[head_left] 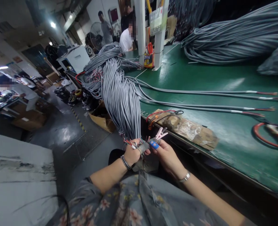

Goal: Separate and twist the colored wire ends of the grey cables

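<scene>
A thick bundle of grey cables (pixel 122 97) hangs over the table edge, its stripped ends with thin red and dark wires reaching down to my hands. My left hand (pixel 132 154) is closed around a cable end (pixel 128 143) whose coloured wires show above the fingers. Close beside it, my right hand (pixel 164 153) is pinched, with a blue cover (pixel 154 144) on a digit; what lies between its fingertips is too small to make out. A pale pink clip (pixel 160 134) like a clothes peg sticks up just behind the right fingertips; whether the hand touches it is unclear.
On the green table (pixel 211 81) lie several grey cables with bare ends, a worn taped board (pixel 188 128), a red cable loop (pixel 268 135) and large cable coils (pixel 235 34). A white post (pixel 140 31) rises behind. An open cardboard box (pixel 103 117) stands below left. People sit farther back.
</scene>
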A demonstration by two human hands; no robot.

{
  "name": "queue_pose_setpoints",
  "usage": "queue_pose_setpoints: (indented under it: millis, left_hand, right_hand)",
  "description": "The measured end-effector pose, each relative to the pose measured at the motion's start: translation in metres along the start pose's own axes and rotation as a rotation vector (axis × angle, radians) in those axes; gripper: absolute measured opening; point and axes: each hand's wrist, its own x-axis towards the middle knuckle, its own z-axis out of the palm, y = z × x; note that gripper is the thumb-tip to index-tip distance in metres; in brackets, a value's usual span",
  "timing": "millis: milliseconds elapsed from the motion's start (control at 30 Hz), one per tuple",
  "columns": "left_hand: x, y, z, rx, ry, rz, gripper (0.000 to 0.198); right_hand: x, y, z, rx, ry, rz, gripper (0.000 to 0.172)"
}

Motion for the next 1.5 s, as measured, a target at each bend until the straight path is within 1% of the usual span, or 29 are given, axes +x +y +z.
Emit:
queue_pose_setpoints:
  millis: [100, 233, 400, 533, 700, 767, 867, 933, 1067, 1167, 1233, 1367, 1500]
  left_hand:
    - [0.000, -0.001, -0.002, 0.044, -0.021, 0.020, 0.050]
    - [0.000, -0.003, -0.003, 0.076, -0.025, 0.028, 0.049]
    - [0.000, -0.002, -0.003, 0.121, -0.039, 0.044, 0.050]
    - [0.000, 0.000, -0.003, 0.135, -0.042, 0.048, 0.051]
    - [0.000, -0.003, -0.001, 0.116, 0.000, 0.020, 0.051]
    - [0.001, -0.004, 0.001, 0.098, 0.015, 0.017, 0.050]
    - [0.001, -0.003, 0.003, 0.070, 0.024, 0.045, 0.049]
    - [0.001, -0.002, 0.004, 0.053, 0.019, 0.064, 0.049]
    - [0.002, -0.001, 0.003, 0.047, 0.006, 0.059, 0.047]
    - [0.002, -0.002, 0.002, 0.055, 0.008, 0.045, 0.046]
    - [0.002, -0.002, 0.001, 0.074, -0.004, 0.044, 0.045]
    - [0.001, -0.004, 0.000, 0.137, -0.017, 0.060, 0.043]
    - [0.000, -0.008, -0.001, 0.162, -0.008, 0.084, 0.042]
  right_hand:
    - [0.000, -0.002, 0.004, 0.027, -0.056, 0.023, 0.041]
    - [0.000, -0.007, 0.006, 0.029, -0.094, 0.038, 0.040]
    - [0.003, -0.011, 0.004, -0.027, -0.064, 0.039, 0.041]
    - [0.005, -0.011, 0.003, -0.050, -0.070, 0.053, 0.039]
    - [0.001, -0.007, 0.007, 0.013, -0.079, 0.035, 0.034]
    - [-0.002, -0.006, 0.010, 0.040, -0.064, 0.028, 0.032]
    - [-0.003, -0.003, 0.013, 0.121, -0.014, 0.023, 0.034]
    - [-0.003, -0.002, 0.014, 0.189, -0.004, 0.033, 0.037]
    - [-0.002, -0.004, 0.012, 0.248, -0.080, 0.066, 0.039]
    - [-0.002, -0.007, 0.010, 0.265, -0.087, 0.096, 0.035]
    - [-0.002, -0.009, 0.009, 0.232, -0.090, 0.112, 0.037]
    - [0.002, -0.011, 0.006, 0.063, -0.102, 0.118, 0.039]
    - [0.006, -0.009, 0.002, -0.031, -0.029, 0.113, 0.038]
